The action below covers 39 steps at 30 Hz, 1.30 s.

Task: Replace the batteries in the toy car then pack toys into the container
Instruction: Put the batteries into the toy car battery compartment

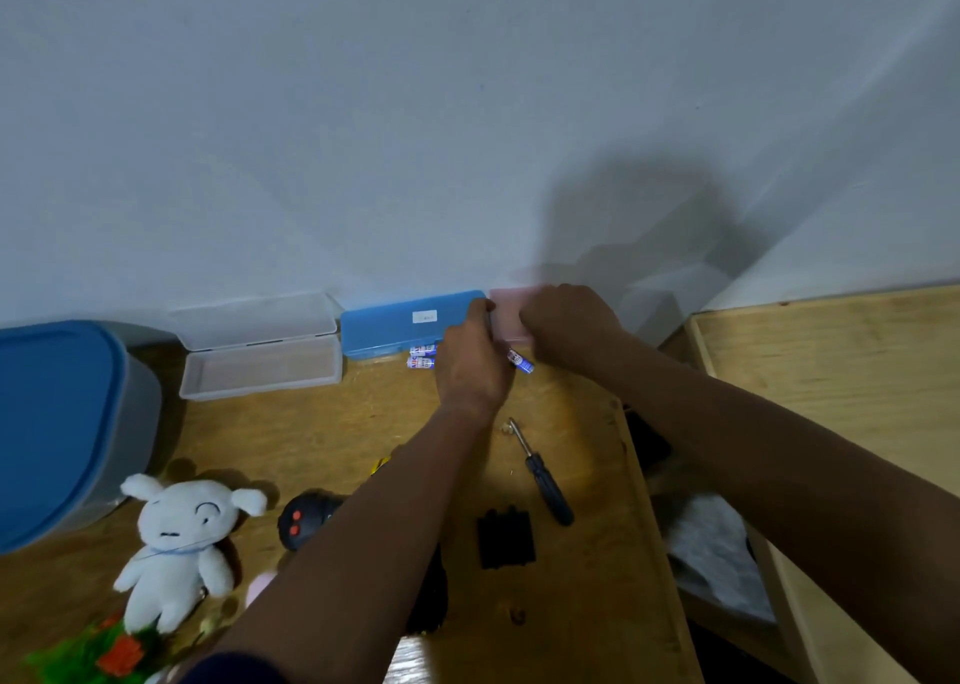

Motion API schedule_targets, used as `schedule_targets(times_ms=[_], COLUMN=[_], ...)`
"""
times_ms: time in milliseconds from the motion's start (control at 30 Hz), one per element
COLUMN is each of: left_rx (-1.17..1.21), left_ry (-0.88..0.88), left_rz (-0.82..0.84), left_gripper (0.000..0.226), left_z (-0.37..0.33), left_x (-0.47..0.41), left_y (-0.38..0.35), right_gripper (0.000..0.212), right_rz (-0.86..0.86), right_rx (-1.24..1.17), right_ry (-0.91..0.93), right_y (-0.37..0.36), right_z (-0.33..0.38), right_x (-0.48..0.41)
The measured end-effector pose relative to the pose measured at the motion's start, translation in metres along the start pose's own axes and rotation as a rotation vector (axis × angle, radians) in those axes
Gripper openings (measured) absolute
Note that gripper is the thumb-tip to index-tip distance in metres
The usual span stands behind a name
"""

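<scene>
Both your hands are up at the back of the bench point(571, 605), at about one o'clock, working on the pink case point(511, 301) that lies against the wall just right of the blue case point(405, 322). Your left hand point(470, 366) is curled around the case's left end, and your right hand point(569, 327) is clamped over its top; whether either also holds a battery is hidden. Both arms are stretched well forward, wrists bent down, the left forearm crossing over what looks like the toy car, mostly hidden beneath it at six o'clock. Steady the case with one hand and lift its lid with the other, slowly, so the loose batteries point(423, 357) by your left hand don't roll. One more battery point(521, 361) lies between your hands. The black battery cover point(506, 538) and the screwdriver point(543, 473) wait at five o'clock, so keep your sleeves clear of them.
</scene>
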State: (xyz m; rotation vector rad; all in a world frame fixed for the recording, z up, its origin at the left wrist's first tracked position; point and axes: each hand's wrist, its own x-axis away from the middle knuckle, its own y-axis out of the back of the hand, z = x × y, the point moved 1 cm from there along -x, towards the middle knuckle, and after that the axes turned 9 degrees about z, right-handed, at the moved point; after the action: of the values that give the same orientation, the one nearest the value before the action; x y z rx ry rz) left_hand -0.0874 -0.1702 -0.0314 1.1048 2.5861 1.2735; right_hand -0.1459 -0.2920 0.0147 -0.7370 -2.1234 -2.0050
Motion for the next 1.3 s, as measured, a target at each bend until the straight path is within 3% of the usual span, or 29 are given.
schedule_targets(times_ms=[267,367,433,567,633,700,800,867,967,1100,1300], left_rx=[0.022,0.064,0.084,0.089,0.055,0.015,-0.043,-0.07,-0.082,-0.081,-0.043], left_ry=[-0.025,-0.017,-0.021,-0.065,-0.076,-0.079,-0.096,-0.096,-0.086,-0.085,-0.087], left_rz=[0.009,0.009,0.004,-0.009,0.002,0.025,0.049,0.053,0.027,0.012,0.013], left_gripper=[0.053,0.05,0.047,0.026,0.018,0.026,0.022,0.018,0.016,0.018,0.018], left_z=[0.002,0.004,0.004,0.003,0.005,0.007,0.009,0.012,0.016,0.015,0.013], left_x=[-0.007,-0.009,-0.008,-0.004,-0.005,-0.005,-0.005,-0.006,-0.009,-0.009,-0.008], left_y=[0.003,0.001,-0.001,-0.006,-0.007,-0.006,-0.004,-0.003,-0.001,-0.003,-0.001], right_gripper=[0.014,0.014,0.014,0.011,0.021,0.019,0.013,0.021,0.012,0.02,0.03], right_rz=[0.0,-0.045,-0.21,-0.806,-0.903,-0.904,-0.753,-0.669,-0.56,-0.456,-0.555], right_rx=[0.012,-0.085,-0.301,-0.77,-0.897,-0.912,-0.877,-0.78,-0.547,-0.398,-0.438], right_ry=[0.04,-0.009,-0.081,-0.368,-0.5,-0.513,-0.434,-0.306,-0.135,-0.038,0.035], right_y=[0.003,0.005,0.0,-0.008,-0.01,-0.02,-0.05,-0.065,-0.068,-0.068,-0.065], right_z=[-0.006,-0.015,-0.022,-0.019,-0.014,-0.008,-0.004,-0.005,-0.006,-0.009,-0.008], right_x=[-0.005,-0.004,-0.004,0.0,-0.001,-0.007,-0.025,-0.038,-0.051,-0.057,-0.048])
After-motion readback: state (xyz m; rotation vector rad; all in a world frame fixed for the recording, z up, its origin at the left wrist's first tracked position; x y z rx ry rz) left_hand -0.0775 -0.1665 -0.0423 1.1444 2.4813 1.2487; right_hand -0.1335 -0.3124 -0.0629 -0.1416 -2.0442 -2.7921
